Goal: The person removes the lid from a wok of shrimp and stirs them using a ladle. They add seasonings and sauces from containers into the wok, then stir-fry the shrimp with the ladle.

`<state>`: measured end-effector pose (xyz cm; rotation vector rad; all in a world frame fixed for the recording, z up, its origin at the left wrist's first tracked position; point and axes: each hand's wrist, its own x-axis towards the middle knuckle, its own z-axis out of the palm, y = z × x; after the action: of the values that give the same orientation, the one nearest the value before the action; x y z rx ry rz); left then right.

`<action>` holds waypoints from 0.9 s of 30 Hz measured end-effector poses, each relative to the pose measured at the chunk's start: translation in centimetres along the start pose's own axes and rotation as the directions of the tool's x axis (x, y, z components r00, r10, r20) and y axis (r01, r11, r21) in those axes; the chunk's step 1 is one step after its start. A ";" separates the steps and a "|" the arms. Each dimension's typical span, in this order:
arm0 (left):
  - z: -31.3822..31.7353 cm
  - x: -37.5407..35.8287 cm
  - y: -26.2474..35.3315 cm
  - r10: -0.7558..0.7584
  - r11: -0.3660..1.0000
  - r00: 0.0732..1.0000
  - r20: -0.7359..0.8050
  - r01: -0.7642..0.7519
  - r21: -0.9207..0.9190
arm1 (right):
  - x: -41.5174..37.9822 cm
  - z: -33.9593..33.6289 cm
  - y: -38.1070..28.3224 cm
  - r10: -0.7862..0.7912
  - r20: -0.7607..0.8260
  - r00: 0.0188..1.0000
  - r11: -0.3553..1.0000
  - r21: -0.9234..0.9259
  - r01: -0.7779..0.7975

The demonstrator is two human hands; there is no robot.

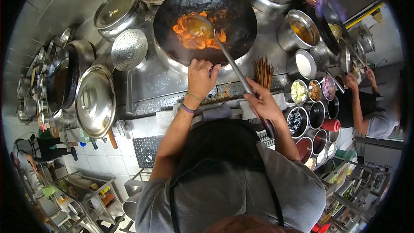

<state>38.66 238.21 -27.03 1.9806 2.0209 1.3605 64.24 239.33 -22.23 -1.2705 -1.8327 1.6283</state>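
A large black wok (172, 15) sits on the stove, with orange-coated food pieces (194, 42) in its middle. My left hand (201, 77) is closed at the wok's near edge, fingers over the rim or handle there. My right hand (264, 102) wraps round the long handle of a metal ladle (235, 67). The bowl of the ladle rests among the orange pieces, and its handle slants back toward me over the wok's rim. A bamboo wok brush (263, 72) stands just beyond my right hand.
At left are a perforated skimmer (129, 49) and a lidded pot (95, 101). Pots of oil (304, 29) and white liquid (305, 64) stand at right, above several ingredient containers (298, 92). A co-worker (366, 103) works at far right near a flaming wok (325, 30).
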 end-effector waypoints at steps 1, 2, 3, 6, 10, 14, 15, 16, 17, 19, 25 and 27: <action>0.0 0.0 0.0 -0.004 1.000 1.000 0.000 0.004 0.004 | 0.5 0.1 0.8 -0.036 -0.001 0.999 0.999 -0.035 0.036; 0.0 0.0 0.0 -0.008 1.000 1.000 0.002 0.008 0.007 | 2.0 0.6 3.0 -0.177 -0.041 0.983 0.971 -0.170 0.167; 0.1 -0.1 0.0 -0.013 1.000 1.000 0.005 0.013 0.009 | 2.2 0.9 3.2 -0.252 -0.068 0.965 0.942 -0.247 0.228; 0.1 -0.3 -0.2 0.018 1.000 1.000 -0.014 -0.018 0.000 | 2.1 1.6 1.1 -0.355 -0.155 0.922 0.886 -0.370 0.279; 0.1 -0.4 -0.3 0.009 1.000 1.000 -0.007 -0.008 0.014 | 1.7 2.1 0.8 -0.454 -0.263 0.851 0.882 -0.266 0.388; -0.1 -0.4 0.0 -0.007 1.000 1.000 0.002 0.007 0.027 | 2.2 3.1 4.4 -0.401 -0.292 0.868 0.899 -0.306 0.312; -0.1 -0.4 0.0 -0.011 0.999 1.000 0.005 0.011 0.030 | 2.5 3.3 5.6 -0.353 -0.299 0.887 0.917 -0.297 0.265; -0.2 -0.4 0.2 -0.039 0.998 0.999 0.012 0.038 0.051 | 2.7 3.2 6.8 -0.304 -0.304 0.903 0.933 -0.288 0.218; -0.4 -0.5 0.7 -0.069 0.995 0.997 0.018 0.067 0.073 | 1.9 2.8 4.8 -0.128 -0.275 0.953 0.976 -0.204 0.072; -0.8 -0.6 1.1 -0.081 0.990 0.997 -0.019 0.082 0.118 | 1.3 2.8 5.4 -0.223 -0.326 0.919 0.954 -0.266 0.137; -0.5 -0.3 0.8 -0.071 0.985 0.994 -0.077 0.082 0.149 | 0.4 2.4 5.1 -0.261 -0.394 0.881 0.964 -0.158 0.215; -0.5 -0.3 1.0 -0.099 0.987 0.994 -0.046 0.104 0.123 | 0.5 2.5 4.9 -0.321 -0.407 0.855 0.947 -0.136 0.291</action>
<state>39.21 237.53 -26.32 1.8805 2.2440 1.2923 63.90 237.91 -27.58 -1.1728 -1.7156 1.0287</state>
